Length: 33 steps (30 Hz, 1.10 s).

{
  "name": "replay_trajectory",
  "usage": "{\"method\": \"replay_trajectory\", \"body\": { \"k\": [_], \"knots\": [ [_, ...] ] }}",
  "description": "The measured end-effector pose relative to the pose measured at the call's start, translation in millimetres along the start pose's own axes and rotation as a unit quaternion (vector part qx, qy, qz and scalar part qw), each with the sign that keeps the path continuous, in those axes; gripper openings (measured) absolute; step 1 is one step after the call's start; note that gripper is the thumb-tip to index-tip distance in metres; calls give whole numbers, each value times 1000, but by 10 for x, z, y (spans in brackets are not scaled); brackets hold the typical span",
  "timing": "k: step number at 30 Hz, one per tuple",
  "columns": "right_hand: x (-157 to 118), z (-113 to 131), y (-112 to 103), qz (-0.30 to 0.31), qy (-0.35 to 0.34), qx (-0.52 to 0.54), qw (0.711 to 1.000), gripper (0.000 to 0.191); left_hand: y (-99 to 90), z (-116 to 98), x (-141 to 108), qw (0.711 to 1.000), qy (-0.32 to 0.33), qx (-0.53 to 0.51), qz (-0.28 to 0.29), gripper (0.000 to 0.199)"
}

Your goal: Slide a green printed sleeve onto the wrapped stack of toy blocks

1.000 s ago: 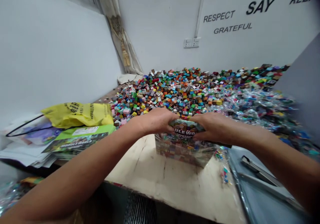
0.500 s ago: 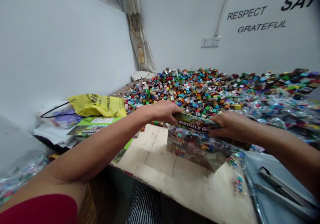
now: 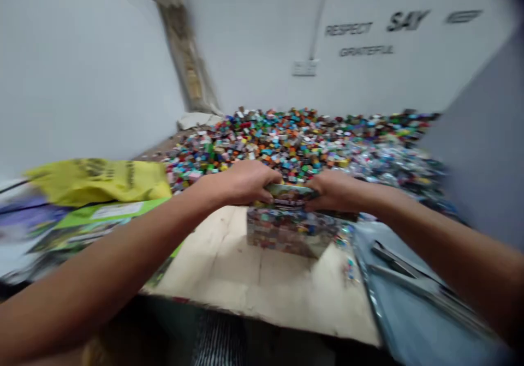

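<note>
A printed toy box (image 3: pixel 289 232), showing colourful block shapes on its front, stands on the pale wooden board in front of me. My left hand (image 3: pixel 254 181) grips the left part of its top panel, thumb toward me and fingers behind. On the right part of the same panel my right hand (image 3: pixel 331 190) is closed, its fingers partly hidden. Dark lettering on the panel between the hands is blurred. Behind both hands spreads a big heap of small coloured blocks (image 3: pixel 282 137).
To the left lie a yellow plastic bag (image 3: pixel 110 180) and green printed packaging (image 3: pixel 85 221). At right, a grey metal tool (image 3: pixel 409 276) rests on clear plastic sheets (image 3: pixel 393 322). Clear-wrapped pieces (image 3: pixel 385 161) pile up behind my right arm. Tiny coloured bits (image 3: pixel 350 268) lie near the board's right edge.
The view has swung to the right, so everything appears further left. Both hands keep hold of the box's top panel, and they look slightly closer together.
</note>
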State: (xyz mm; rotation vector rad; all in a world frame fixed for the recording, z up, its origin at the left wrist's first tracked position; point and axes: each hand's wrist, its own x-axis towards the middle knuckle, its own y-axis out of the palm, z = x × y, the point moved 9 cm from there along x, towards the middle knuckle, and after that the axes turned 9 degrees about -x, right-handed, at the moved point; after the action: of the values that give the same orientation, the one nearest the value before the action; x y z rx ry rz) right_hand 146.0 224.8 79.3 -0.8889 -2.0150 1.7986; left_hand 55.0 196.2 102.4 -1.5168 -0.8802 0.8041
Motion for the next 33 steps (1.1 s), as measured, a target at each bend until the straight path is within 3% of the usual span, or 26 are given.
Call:
{"method": "replay_trajectory", "body": {
  "k": [3, 7, 10, 16, 24, 28, 33],
  "knots": [
    [-26, -41, -72, 7, 17, 13, 1000, 18, 30, -179, 131, 1000, 7, 6, 6, 14],
    [-168, -179, -19, 7, 17, 41, 999, 23, 104, -243, 189, 1000, -7, -14, -8, 15],
    [-274, -301, 84, -6, 15, 63, 998, 17, 91, -205, 169, 1000, -15, -4, -23, 12],
    [-238, -386, 240, -14, 7, 85, 996, 9, 94, 8, 1, 998, -35, -28, 35, 9],
    [-161, -189, 109, -17, -6, 37, 999, 27, 119, 96, -93, 998, -50, -8, 33, 6],
    [-83, -76, 110, -20, -6, 38, 999, 26, 161, 118, -129, 997, -46, -33, 48, 13],
    [117, -6, 129, -27, -27, 17, 999, 21, 191, 206, -185, 999, -40, -12, 28, 14]
  ]
}}
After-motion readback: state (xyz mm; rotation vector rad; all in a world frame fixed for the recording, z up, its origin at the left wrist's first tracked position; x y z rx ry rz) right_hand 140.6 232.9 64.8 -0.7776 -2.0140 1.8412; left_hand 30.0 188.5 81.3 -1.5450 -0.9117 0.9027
